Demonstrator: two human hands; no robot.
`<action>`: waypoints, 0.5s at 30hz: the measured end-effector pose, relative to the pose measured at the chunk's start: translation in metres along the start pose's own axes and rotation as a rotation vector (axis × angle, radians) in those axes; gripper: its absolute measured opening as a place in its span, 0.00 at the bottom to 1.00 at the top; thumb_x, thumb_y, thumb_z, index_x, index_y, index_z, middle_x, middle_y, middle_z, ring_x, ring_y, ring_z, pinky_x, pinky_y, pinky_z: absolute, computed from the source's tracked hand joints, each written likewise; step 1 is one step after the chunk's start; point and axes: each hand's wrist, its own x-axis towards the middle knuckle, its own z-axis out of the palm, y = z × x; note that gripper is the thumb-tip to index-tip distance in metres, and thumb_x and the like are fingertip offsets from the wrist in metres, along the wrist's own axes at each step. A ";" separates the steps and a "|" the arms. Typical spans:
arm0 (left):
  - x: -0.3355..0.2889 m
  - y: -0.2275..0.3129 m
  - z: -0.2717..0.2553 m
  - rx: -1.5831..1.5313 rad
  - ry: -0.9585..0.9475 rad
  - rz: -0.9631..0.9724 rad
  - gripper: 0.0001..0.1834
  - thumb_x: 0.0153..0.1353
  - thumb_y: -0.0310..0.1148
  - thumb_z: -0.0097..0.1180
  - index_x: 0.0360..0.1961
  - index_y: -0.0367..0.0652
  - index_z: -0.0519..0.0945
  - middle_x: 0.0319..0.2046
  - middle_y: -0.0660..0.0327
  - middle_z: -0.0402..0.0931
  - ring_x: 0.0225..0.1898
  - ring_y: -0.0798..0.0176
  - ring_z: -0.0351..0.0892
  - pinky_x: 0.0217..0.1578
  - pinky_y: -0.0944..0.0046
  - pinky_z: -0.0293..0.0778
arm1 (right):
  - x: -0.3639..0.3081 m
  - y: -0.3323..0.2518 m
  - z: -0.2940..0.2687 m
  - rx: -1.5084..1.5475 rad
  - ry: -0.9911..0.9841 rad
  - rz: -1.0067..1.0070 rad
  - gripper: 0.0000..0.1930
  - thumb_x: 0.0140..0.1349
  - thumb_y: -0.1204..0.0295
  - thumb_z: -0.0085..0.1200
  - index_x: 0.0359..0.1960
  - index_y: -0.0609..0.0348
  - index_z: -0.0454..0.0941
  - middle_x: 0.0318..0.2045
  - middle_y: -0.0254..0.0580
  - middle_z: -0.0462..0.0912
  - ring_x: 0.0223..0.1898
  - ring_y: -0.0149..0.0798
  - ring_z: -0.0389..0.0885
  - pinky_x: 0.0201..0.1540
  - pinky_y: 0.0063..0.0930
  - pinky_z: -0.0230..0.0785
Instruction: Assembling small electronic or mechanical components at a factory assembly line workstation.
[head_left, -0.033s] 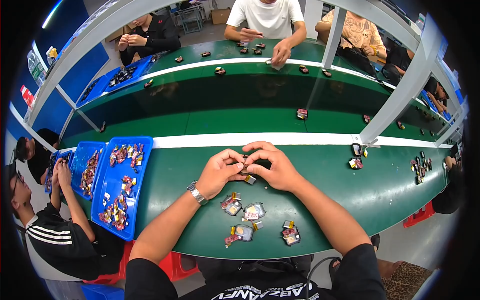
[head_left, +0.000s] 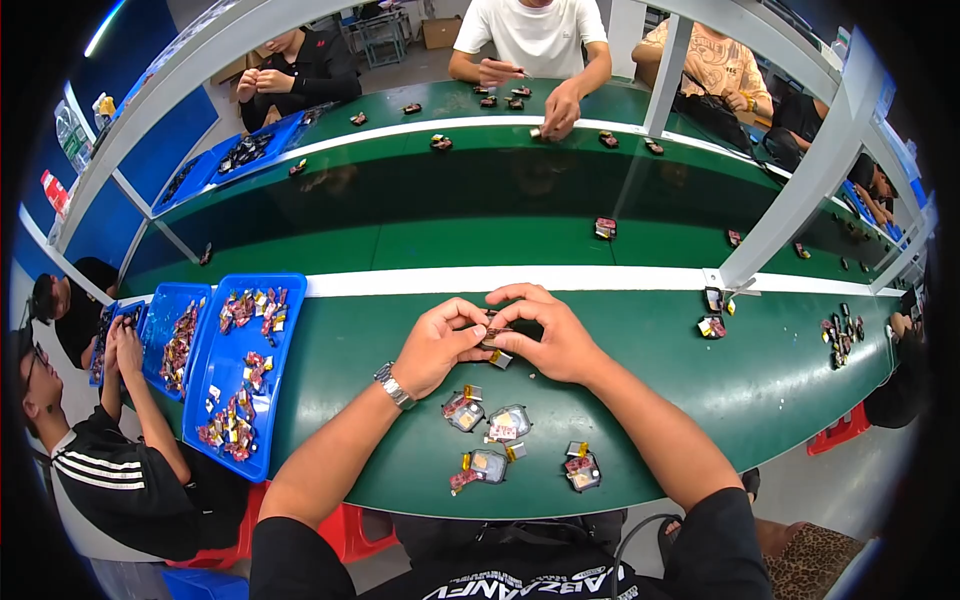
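Between the fingertips of my left hand [head_left: 436, 347] and my right hand [head_left: 547, 335] is a small dark electronic case [head_left: 491, 341]. Both hands pinch it from either side, and the fingers cover most of it. A silver battery with a yellow end [head_left: 501, 358] sticks out below the case. Nearer to me on the green table [head_left: 380, 440] lie several open cases with circuit boards and batteries, among them an upper left case [head_left: 463, 411], a middle case [head_left: 509, 423], a lower left case [head_left: 488, 466] and a lower right case [head_left: 582, 470].
Left of my arm, a blue tray [head_left: 277, 390] holds red boards with batteries; another blue tray [head_left: 172, 291] stands beyond it. A white rail [head_left: 500, 279] edges the green belt [head_left: 450, 240], which carries scattered units. More cases [head_left: 843, 335] lie at right. Co-workers sit around.
Across the belt, a co-worker's hand over the far rail has shifted slightly and is less blurred now. My own hands stay in place around the case.
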 end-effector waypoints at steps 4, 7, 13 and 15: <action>0.001 0.000 -0.001 -0.009 0.018 0.005 0.04 0.67 0.26 0.53 0.42 0.41 0.73 0.42 0.61 0.77 0.44 0.67 0.82 0.45 0.64 0.83 | -0.002 -0.001 0.006 -0.105 0.024 -0.029 0.08 0.57 0.72 0.64 0.39 0.56 0.84 0.51 0.37 0.78 0.56 0.44 0.72 0.59 0.37 0.66; 0.001 0.000 -0.005 -0.036 0.002 0.011 0.05 0.67 0.26 0.54 0.42 0.41 0.73 0.42 0.60 0.78 0.45 0.66 0.82 0.46 0.65 0.82 | 0.000 0.000 0.003 -0.119 0.001 -0.053 0.09 0.57 0.73 0.63 0.40 0.56 0.85 0.50 0.38 0.78 0.57 0.44 0.71 0.59 0.37 0.66; 0.000 0.003 0.004 -0.060 -0.019 0.006 0.11 0.66 0.25 0.55 0.49 0.39 0.72 0.47 0.58 0.77 0.48 0.64 0.81 0.49 0.61 0.82 | -0.003 -0.002 0.002 -0.131 -0.007 -0.072 0.06 0.57 0.74 0.61 0.37 0.58 0.84 0.52 0.41 0.76 0.57 0.45 0.71 0.58 0.38 0.67; -0.001 0.009 0.010 -0.047 0.007 0.005 0.14 0.66 0.24 0.54 0.52 0.38 0.71 0.50 0.56 0.76 0.49 0.63 0.81 0.49 0.59 0.82 | -0.004 -0.008 0.003 -0.148 -0.016 -0.068 0.06 0.57 0.74 0.61 0.36 0.58 0.84 0.52 0.41 0.76 0.57 0.46 0.71 0.58 0.38 0.67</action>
